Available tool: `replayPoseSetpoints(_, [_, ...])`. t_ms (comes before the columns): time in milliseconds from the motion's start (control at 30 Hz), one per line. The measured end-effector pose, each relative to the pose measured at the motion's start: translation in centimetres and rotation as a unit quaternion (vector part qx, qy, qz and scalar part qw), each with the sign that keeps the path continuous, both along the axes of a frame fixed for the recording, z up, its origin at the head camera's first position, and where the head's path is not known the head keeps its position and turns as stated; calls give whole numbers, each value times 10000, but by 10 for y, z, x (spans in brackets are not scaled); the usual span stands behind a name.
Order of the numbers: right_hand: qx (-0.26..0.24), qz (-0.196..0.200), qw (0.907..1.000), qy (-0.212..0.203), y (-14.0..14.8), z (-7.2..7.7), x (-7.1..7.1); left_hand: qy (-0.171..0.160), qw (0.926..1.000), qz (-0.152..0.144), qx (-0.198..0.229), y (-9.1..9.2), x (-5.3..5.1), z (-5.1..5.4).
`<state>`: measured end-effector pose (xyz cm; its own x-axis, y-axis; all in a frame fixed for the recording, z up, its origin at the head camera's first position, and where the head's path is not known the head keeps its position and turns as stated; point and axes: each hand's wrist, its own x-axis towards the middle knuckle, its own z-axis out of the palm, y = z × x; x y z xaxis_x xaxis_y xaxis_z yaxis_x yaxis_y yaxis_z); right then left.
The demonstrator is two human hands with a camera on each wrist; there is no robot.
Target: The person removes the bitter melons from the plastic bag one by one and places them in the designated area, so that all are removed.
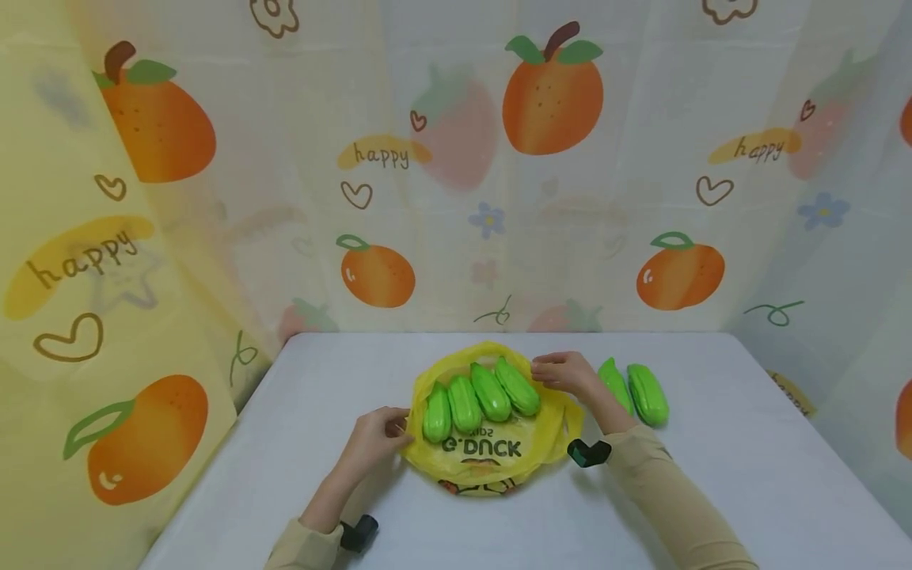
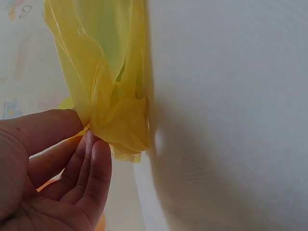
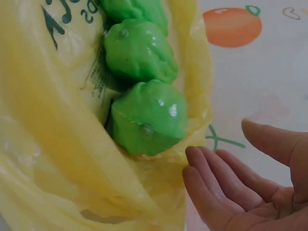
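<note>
A yellow plastic bag (image 1: pixel 527 439) lies spread open on the table, printed with dark lettering. Inside it several glossy green toy gourds (image 1: pixel 490 393) rest side by side. On the bag's left, my left hand (image 1: pixel 376 434) pinches its gathered rim between thumb and fingers, clear in the left wrist view, where the bunched bag (image 2: pixel 118 120) hangs from the fingertips. At the bag's upper right, my right hand (image 1: pixel 570 372) has its fingers extended and thumb apart. Its fingertips touch or nearly touch the bag beside one gourd (image 3: pixel 149 118) in the right wrist view.
Two more green gourds (image 1: pixel 647 394) lie on the white table (image 1: pixel 741 475) right of the bag, one partly hidden behind my right forearm. A fruit-print curtain (image 1: pixel 456 277) surrounds the back and sides. Each wrist wears a black device (image 1: pixel 359 534).
</note>
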<state>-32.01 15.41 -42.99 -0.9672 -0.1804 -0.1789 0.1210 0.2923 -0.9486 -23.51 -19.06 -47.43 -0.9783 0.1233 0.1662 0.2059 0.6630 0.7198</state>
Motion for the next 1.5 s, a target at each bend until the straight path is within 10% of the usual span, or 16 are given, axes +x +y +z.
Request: replayPoseSetpoints(1500, [931, 64, 9955, -154, -18, -20, 13, 90, 9999, -61, -83, -2, 2, -1])
